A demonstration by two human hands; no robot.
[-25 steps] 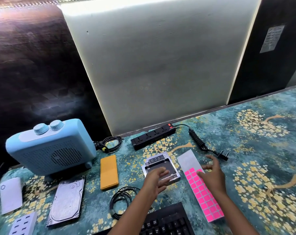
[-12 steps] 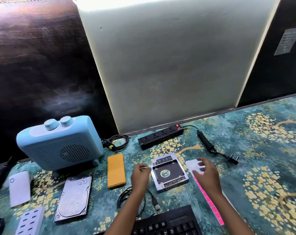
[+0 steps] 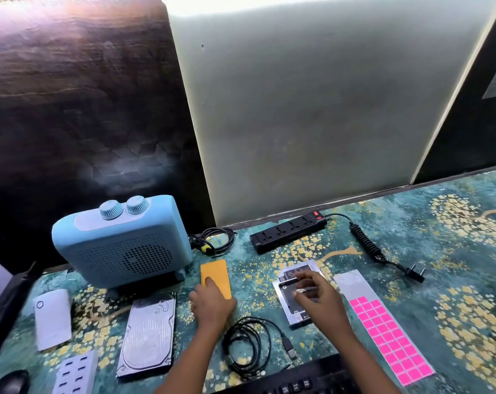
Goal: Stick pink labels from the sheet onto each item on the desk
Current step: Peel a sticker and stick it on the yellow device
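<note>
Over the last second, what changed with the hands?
The left hand moved left off the drive caddy onto the orange case. The right hand left the label sheet and now sits over the caddy. The items on the desk stayed put.

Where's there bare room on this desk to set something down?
Free: the mat right of the label sheet and beyond the plug. Crowded: everything from the heater across to the drive caddy, where both hands work.
</note>
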